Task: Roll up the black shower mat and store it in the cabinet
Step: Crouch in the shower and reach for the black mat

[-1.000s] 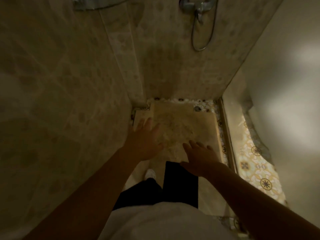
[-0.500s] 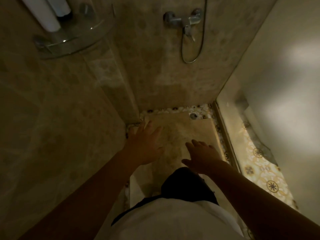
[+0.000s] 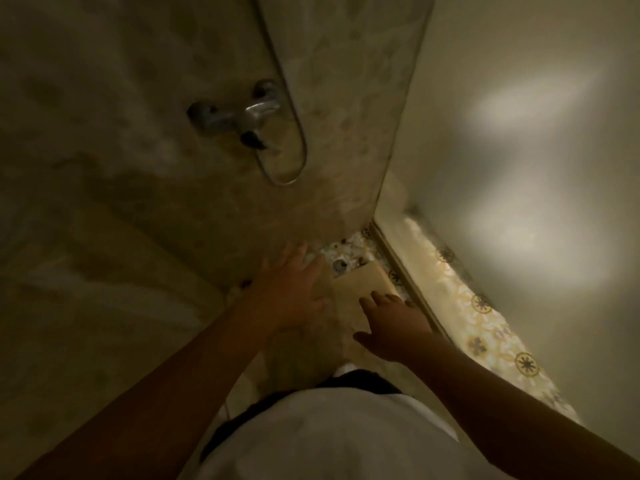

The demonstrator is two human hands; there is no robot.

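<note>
In this dim shower stall a flat mat (image 3: 360, 289) lies on the floor; in this light it looks tan rather than black. My left hand (image 3: 292, 292) hangs above its left part, fingers spread, holding nothing. My right hand (image 3: 393, 322) hovers over its right side, fingers apart and empty too. Whether either hand touches the mat I cannot tell. My arms and body hide the near part of the mat. No cabinet is in view.
A chrome shower mixer (image 3: 239, 114) with a looping hose (image 3: 291, 168) sits on the tiled wall ahead. A round floor drain (image 3: 338, 266) lies in pebble flooring beyond the mat. A metal threshold rail (image 3: 408, 285) and a frosted screen (image 3: 519, 168) bound the right side, with patterned floor tiles (image 3: 485, 323) beyond.
The view has swung left and up, so the mat and floor now sit lower right. Both hands have stayed open and reached further forward over the mat.
</note>
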